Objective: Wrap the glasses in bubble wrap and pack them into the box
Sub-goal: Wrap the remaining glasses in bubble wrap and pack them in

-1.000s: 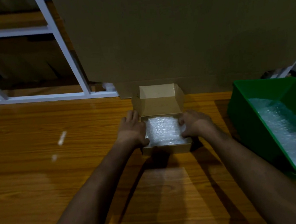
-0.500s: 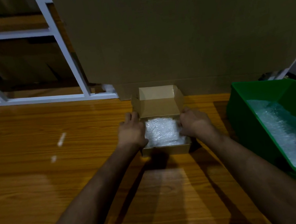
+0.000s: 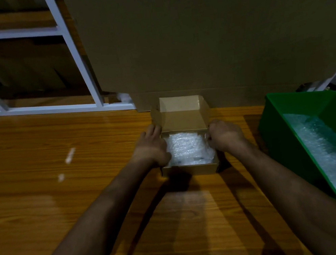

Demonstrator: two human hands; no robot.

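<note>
Inside the box (image 3: pixel 190 169), bubble-wrapped bundle (image 3: pixel 188 150) lying long axis left-right, between the hands: left hand (image 3: pixel 151 147) and right hand (image 3: pixel 225 134) gripping the box's sides.

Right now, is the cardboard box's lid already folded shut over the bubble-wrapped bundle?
No. The lid stands open at the back of the cardboard box, and the bubble-wrapped bundle lies exposed inside.
</note>
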